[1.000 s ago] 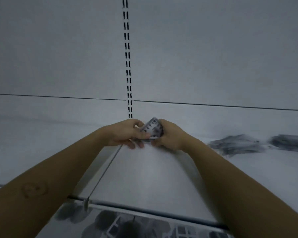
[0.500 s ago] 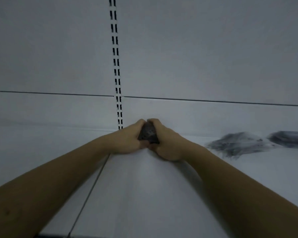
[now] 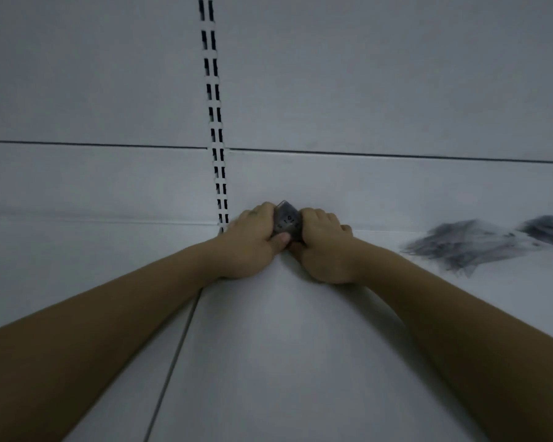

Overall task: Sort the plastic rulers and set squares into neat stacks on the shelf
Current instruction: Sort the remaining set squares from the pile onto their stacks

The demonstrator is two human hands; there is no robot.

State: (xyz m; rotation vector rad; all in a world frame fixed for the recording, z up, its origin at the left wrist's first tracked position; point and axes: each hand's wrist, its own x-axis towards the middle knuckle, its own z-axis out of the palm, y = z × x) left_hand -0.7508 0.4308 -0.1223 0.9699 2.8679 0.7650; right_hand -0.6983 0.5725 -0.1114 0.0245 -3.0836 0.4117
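Now squaring a small stack at the back edge of the shelf.

Both hands meet at the rear of the shelf point(image 3: 268, 362), close to the back wall and just right of the slotted upright point(image 3: 216, 122). The left hand point(image 3: 253, 247) and right hand point(image 3: 324, 250) are cupped around a little stack of clear set squares point(image 3: 287, 222), fingers curled and pressed against its sides, the left thumb laid on its near edge. The step in hand looks like setting down and evening up this stack. Next, I judge, the hands must let go gently so the pieces stay aligned, then reach for the loose heap point(image 3: 470, 247) lying well apart toward the right end of the shelf, too blurred to tell rulers from set squares.
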